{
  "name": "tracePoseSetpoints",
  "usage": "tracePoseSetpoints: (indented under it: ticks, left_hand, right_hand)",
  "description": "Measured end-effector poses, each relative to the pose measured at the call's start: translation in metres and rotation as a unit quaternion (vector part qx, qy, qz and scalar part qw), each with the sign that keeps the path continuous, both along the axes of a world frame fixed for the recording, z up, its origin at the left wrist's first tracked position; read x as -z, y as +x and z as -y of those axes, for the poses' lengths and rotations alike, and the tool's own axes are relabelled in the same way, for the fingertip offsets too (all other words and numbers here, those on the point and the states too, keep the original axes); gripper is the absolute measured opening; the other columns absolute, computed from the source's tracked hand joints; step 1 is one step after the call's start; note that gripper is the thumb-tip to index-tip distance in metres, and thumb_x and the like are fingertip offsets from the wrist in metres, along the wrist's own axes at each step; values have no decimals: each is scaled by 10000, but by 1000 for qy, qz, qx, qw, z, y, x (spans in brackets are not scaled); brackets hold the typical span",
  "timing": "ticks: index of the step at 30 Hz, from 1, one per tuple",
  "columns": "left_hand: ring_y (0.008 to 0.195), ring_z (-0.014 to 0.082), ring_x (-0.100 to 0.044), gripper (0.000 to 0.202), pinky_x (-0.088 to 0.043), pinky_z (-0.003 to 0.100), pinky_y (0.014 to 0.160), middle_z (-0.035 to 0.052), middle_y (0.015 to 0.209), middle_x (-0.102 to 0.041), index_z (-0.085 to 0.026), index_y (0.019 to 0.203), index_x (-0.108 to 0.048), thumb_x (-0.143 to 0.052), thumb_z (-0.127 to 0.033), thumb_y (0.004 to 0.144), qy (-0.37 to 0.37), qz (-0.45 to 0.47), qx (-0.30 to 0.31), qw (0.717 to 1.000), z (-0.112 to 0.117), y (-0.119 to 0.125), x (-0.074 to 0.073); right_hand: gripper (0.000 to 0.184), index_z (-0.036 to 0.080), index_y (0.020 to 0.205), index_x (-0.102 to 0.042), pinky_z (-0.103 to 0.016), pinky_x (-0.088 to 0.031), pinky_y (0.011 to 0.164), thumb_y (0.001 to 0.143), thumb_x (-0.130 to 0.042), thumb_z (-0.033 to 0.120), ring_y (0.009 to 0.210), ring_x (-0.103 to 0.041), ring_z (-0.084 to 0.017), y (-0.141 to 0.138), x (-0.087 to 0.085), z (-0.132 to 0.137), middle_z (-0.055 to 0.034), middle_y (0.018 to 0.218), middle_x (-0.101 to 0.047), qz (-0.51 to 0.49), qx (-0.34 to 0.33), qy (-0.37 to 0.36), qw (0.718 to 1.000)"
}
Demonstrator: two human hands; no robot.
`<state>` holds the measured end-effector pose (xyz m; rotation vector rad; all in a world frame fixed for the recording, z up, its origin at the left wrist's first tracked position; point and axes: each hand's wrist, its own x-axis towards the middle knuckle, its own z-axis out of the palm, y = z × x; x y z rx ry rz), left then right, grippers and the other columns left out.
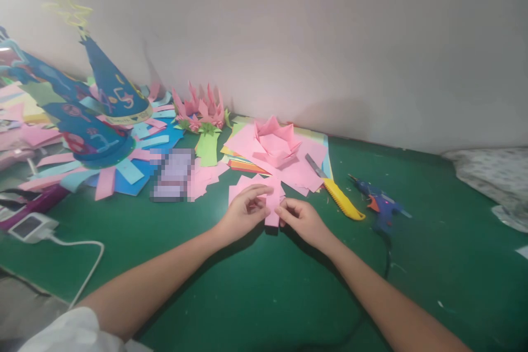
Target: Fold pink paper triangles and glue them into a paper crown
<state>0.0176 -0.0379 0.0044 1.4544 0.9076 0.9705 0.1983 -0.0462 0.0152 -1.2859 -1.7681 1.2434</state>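
Note:
Between my two hands, a folded strip of pink paper (273, 201) is held upright just above the green table. My left hand (246, 209) pinches its left edge, thumb low and fingers across the upper part. Fingers and thumb of my right hand (303, 220) close on its lower right edge. Right behind it lie loose pink paper pieces (237, 191), partly covered by my left hand. Farther back, a pink folded paper flower (275, 142) rests on a stack of coloured paper (241, 164).
A yellow utility knife (342, 198) with its blade out and a blue glue gun (381, 206) lie to the right. Decorated blue cone hats (113, 91), a pink paper crown (202, 110), a blurred-out phone (175, 174) and a white charger (33, 228) with cable are left.

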Motion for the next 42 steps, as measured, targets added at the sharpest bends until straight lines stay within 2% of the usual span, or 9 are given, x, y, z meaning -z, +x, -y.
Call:
tracePoseSetpoints:
  ticks: [10, 20, 26, 29, 31, 33, 36, 39, 42]
  left_hand:
    - [661, 43, -510, 368, -483, 210, 630, 96, 1208, -497, -167, 1082, -633, -647, -210, 717, -16, 7, -58, 998, -3, -2, -5]
    - [656, 41, -500, 342, -459, 199, 621, 92, 1190, -514, -165, 1041, -653, -655, -184, 699, -42, 32, -62, 997, -3, -1, -6]
    - [652, 50, -499, 335, -464, 201, 606, 98, 1186, -516, -158, 1062, -629, -614, -187, 728, -9, 15, -74, 997, -8, -5, -3]
    - [680, 77, -518, 317, -460, 210, 614, 81, 1058, -569, -148, 1062, -594, -578, -183, 747, 2, -31, -67, 997, -11, -10, 0]
    - [730, 96, -543, 271, -463, 219, 657, 56, 958, -584, -149, 1028, -563, -555, -159, 757, 18, -58, -51, 997, -11, -11, 3]
    - [769, 105, -562, 232, -465, 225, 691, 38, 916, -585, -162, 1008, -522, -529, -138, 777, 42, -79, -33, 995, -8, -11, 6]
    - [721, 96, -575, 230, -468, 229, 682, 18, 879, -607, -186, 1039, -467, -480, -120, 818, 66, -101, 7, 993, -4, -10, 9]
    - [713, 97, -595, 280, -479, 237, 689, 20, 902, -636, -198, 1089, -429, -462, -102, 829, 78, -101, 33, 991, -2, -9, 9]
    - [782, 114, -617, 315, -491, 248, 724, 34, 939, -645, -196, 1107, -431, -491, -101, 812, 89, -105, 29, 990, -2, -9, 11]
  right_hand:
    - [297, 198, 595, -538, -265, -411, 603, 823, -523, 388, 578, -541, -136, -2, -4, 4, 6, 584, -600, -5, -43, -18, 999]
    - [250, 184, 613, -554, -239, -403, 559, 814, -539, 331, 551, -539, -120, -2, 1, 5, 6, 585, -613, 26, -41, -18, 999]
    - [231, 184, 625, -569, -240, -414, 562, 817, -542, 310, 559, -544, -122, 0, 1, 5, 10, 588, -609, 30, -77, -6, 997]
    - [227, 191, 642, -561, -253, -426, 570, 830, -534, 315, 576, -544, -131, 1, 4, 3, 7, 606, -599, 25, -20, 52, 998]
    - [176, 198, 706, -569, -272, -436, 598, 833, -542, 316, 623, -548, -146, 3, 7, 2, -6, 683, -609, 37, 57, 143, 987]
    - [105, 207, 835, -599, -316, -446, 701, 825, -568, 306, 757, -566, -179, 4, 8, 1, -36, 835, -627, 80, 97, 259, 958]
    - [252, 241, 1063, -604, -401, -380, 891, 824, -594, 317, 1013, -518, -237, 4, 8, 2, -75, 1090, -592, 178, 68, 376, 907]
    - [332, 283, 1171, -576, -441, -312, 950, 845, -575, 349, 1100, -458, -258, 2, 6, 5, -71, 1233, -539, 257, 40, 404, 877]
    - [280, 294, 1142, -599, -422, -297, 934, 870, -545, 337, 1067, -462, -242, 1, 6, 6, -47, 1177, -591, 283, 43, 404, 869]
